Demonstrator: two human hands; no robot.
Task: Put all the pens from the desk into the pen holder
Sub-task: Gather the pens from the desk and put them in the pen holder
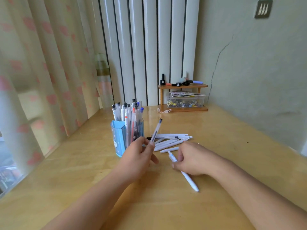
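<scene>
1. Translucent grey plastic, the capped gel pen (156,131) sits pinched between the fingertips of your left hand (138,153), tilted, cap up, just right of the blue plastic pen holder (122,138). A light pinch this near the tip could let it swivel or drop.
2. Your right hand (193,159) curls around a white plastic click pen (183,173), its lower end trailing on the pale wooden desk (232,138). Lifted fast, it could catch and slip free.
3. The holder is already crowded with upright pens; pushing another in could jam it against the caps or tip the holder.
4. Loose white pens (171,141) lie fanned just beyond your hands; a careless sweep could roll them away.
</scene>
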